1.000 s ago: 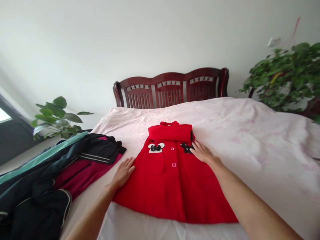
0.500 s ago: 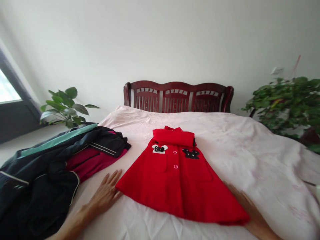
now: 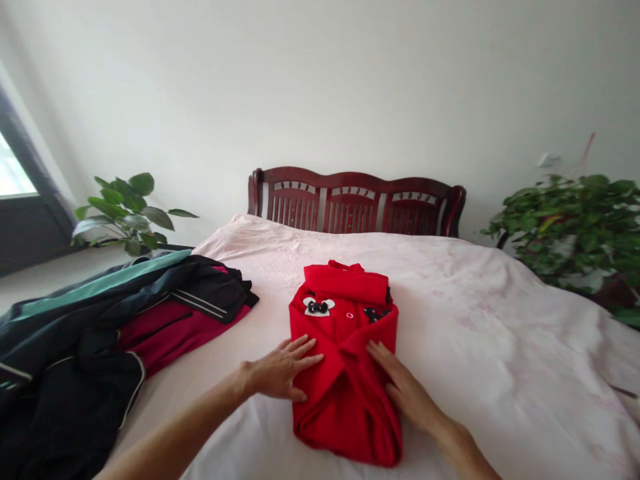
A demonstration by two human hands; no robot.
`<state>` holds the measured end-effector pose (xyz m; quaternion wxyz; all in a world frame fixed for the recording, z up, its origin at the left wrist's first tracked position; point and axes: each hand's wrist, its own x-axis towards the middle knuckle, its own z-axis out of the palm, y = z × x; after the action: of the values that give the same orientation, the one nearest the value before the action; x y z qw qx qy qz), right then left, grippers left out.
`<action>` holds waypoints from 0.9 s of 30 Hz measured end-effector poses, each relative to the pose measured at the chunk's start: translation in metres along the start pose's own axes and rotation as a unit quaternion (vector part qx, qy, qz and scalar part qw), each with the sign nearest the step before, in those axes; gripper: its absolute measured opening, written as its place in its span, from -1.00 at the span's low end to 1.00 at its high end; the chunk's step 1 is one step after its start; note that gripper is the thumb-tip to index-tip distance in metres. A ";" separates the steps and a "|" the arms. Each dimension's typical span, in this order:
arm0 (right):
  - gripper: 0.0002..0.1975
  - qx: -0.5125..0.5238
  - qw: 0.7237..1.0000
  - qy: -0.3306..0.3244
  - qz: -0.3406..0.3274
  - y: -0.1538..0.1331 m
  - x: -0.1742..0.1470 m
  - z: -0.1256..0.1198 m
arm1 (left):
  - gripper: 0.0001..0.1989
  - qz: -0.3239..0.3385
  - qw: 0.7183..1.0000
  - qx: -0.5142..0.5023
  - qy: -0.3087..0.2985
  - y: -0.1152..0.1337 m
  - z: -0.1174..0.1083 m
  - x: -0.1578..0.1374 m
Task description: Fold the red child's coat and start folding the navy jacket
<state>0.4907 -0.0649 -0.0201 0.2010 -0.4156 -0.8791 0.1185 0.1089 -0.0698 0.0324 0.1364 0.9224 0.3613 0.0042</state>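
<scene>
A red coat (image 3: pixel 345 393) lies front up on the bed, its sleeves folded across the top below the collar. Both lower sides are turned inward, so the hem end is narrow. A white bow patch (image 3: pixel 319 306) and a pink button show on its front; the black dotted patch (image 3: pixel 374 313) is partly covered by the right fold. My left hand (image 3: pixel 287 367) rests with fingers spread on the left folded side. On the right folded side lies my right hand (image 3: pixel 400 383), fingers stretched out and pressed on the cloth.
A heap of dark and magenta clothes (image 3: pixel 165 333) lies at the left of the bed. The pale bedsheet (image 3: pixel 475 347) spreads around the coat. Behind stands a dark red wooden headboard (image 3: pixel 353 200). Leafy plants flank the bed, one left (image 3: pixel 133 210) and one right (image 3: pixel 575 227).
The coat's flared lower sides have been folded inward. Both hands have moved from beside the hem onto the folded flaps. The lower button is now covered.
</scene>
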 end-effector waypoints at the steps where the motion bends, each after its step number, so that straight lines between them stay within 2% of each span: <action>1: -0.22 -0.014 0.999 -0.048 -0.006 -0.005 0.008 -0.008 | 0.04 0.027 0.999 0.006 -0.032 -0.004 -0.007 0.002; 3: -0.13 -0.044 0.990 -0.132 -0.037 -0.008 0.012 -0.027 | 0.11 0.071 0.996 0.031 -0.045 -0.015 -0.014 -0.001; 5: -0.12 -0.069 0.980 -0.164 -0.093 -0.002 0.006 -0.045 | 0.08 0.101 0.993 0.059 -0.013 -0.025 -0.008 -0.003; 7: -0.18 -0.099 0.971 -0.165 -0.140 0.006 0.004 -0.053 | -0.07 0.113 0.991 0.065 0.043 -0.031 0.005 0.003; 9: -0.25 -0.124 0.967 -0.148 -0.167 0.012 0.011 -0.049 | -0.30 0.116 0.986 0.055 0.105 -0.032 0.016 0.017; 12: -0.40 -0.135 0.968 -0.096 -0.189 0.015 0.037 -0.037 | -0.60 0.120 0.977 0.028 0.175 -0.027 0.014 0.041; 14: -0.55 -0.127 0.973 -0.043 -0.187 0.010 0.052 -0.040 | -0.68 0.118 0.974 0.000 0.192 -0.020 -0.005 0.046; 16: -0.64 -0.105 0.980 0.029 -0.167 -0.001 0.056 -0.059 | -0.68 0.102 0.973 -0.036 0.205 -0.009 -0.037 0.038; 19: -0.65 -0.057 0.982 0.135 -0.121 -0.030 0.037 -0.108 | -0.64 0.088 0.968 -0.092 0.215 0.015 -0.088 0.004; 21: -0.62 -0.029 0.978 0.153 -0.138 -0.056 0.011 -0.137 | -0.62 0.110 0.969 -0.126 0.182 0.037 -0.109 -0.027; 23: -0.54 -0.004 0.981 0.102 -0.166 -0.083 -0.019 -0.146 | -0.62 0.136 0.971 -0.159 0.118 0.060 -0.108 -0.056; 24: -0.51 0.008 0.983 0.063 -0.171 -0.095 -0.034 -0.141 | -0.63 0.146 0.969 -0.177 0.096 0.071 -0.098 -0.069; 27: -0.52 0.039 0.982 -0.079 -0.169 -0.118 -0.069 -0.096 | -0.68 0.138 0.957 -0.248 0.057 0.095 -0.050 -0.092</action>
<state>0.4933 -0.1879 0.0925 0.1641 -0.2428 -0.9444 0.1492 0.0986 -0.1858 0.1129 0.3380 0.8987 0.2251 0.1653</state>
